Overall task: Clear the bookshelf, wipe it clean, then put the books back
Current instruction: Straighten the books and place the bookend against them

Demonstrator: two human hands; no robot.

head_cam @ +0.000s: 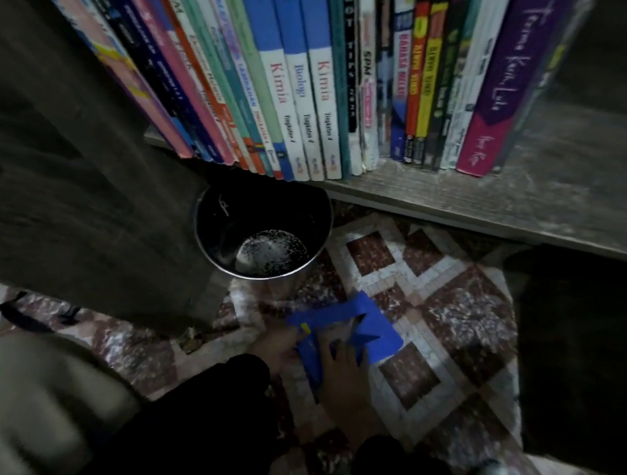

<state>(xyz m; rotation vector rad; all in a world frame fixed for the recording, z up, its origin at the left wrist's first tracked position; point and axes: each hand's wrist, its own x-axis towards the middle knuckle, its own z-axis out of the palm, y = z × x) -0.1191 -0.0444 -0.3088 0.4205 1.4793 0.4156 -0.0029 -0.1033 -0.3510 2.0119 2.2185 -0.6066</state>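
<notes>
A row of upright books (305,81) fills the grey wooden shelf (500,214), leaning left, with a purple book (510,84) at the right end. The shelf board right of the books is bare and dusty. Below, over the patterned floor, both hands hold a blue cloth (368,328). My left hand (277,345) grips its left edge and my right hand (347,380) lies over it with fingers curled on the fabric. Black sleeves cover both wrists.
A dark metal bin (262,232) stands on the tiled floor (451,310) just under the shelf's front edge. The bookcase's dark side panel (78,174) rises at left. A dark shape (581,362) sits low at right, and a pale blurred object (16,399) lies bottom left.
</notes>
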